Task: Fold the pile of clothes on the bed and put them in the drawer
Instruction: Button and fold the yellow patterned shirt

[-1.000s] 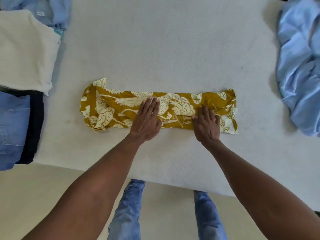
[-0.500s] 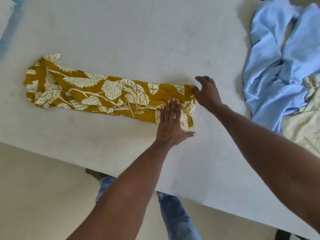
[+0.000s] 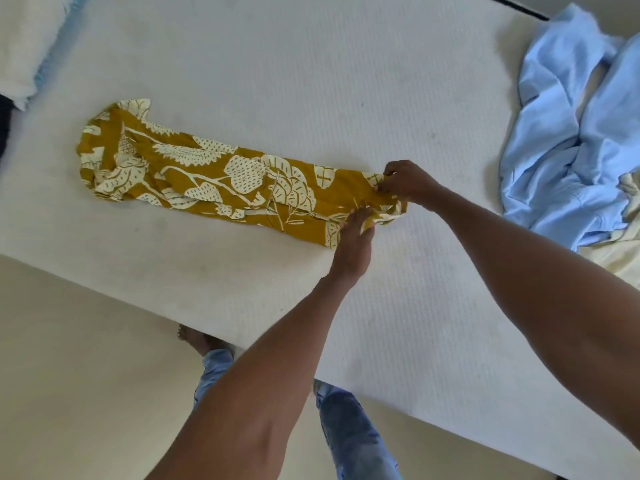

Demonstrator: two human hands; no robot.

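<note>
Right now the mustard leaf-print garment (image 3: 221, 181) lies as 1 long narrow strip across the white mattress (image 3: 277, 64), near the mattress's front edge, with its right end bunched under both hands. Trouble is likeliest at that end: it looks rumpled, so if it is lifted and carried over toward the far end without an even hold on both corners, I'd expect the layers to slide apart and the strip to fold crooked. The right hand (image 3: 407, 183) has fingers curled and pinches the garment's upper right corner. The left hand (image 3: 356, 233) reaches in just below it with fingers fairly straight on the lower corner; whether it truly grips or only presses, I cannot tell. Right of the garment, well apart, sits a crumpled pale blue shirt (image 3: 561, 133); left of it, a folded white piece (image 3: 20, 46).
</note>
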